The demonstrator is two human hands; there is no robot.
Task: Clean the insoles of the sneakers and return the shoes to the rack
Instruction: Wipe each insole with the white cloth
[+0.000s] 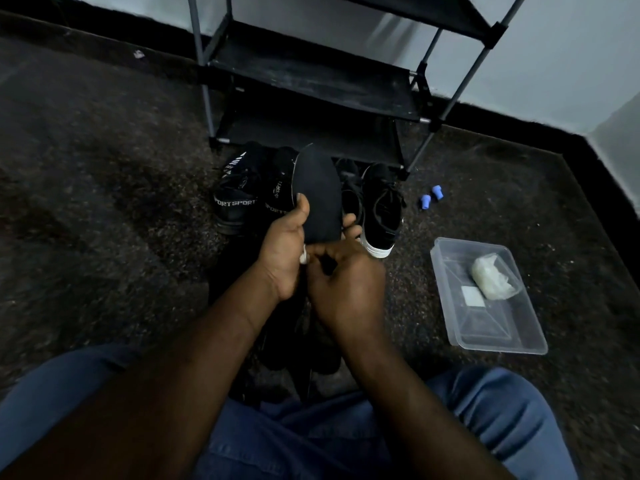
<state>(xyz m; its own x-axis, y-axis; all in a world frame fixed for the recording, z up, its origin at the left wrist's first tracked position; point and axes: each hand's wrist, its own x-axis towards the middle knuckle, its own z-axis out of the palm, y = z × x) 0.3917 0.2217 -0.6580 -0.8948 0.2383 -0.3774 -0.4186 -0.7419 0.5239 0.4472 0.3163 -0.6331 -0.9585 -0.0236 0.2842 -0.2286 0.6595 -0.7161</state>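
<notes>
One black insole (317, 192) — long axis pointing toward the shoe rack (311, 81), heel end nearest; left hand (282, 251) and right hand (346, 275) both grip that heel.

Dim, murky, soft wide-angle view

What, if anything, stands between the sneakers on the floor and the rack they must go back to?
Nothing visible. The sneakers stand on the carpet right before the lowest shelf of the rack. The insole, held up by the left hand and right hand, hides part of that gap. The plastic container lies to the right.
</notes>
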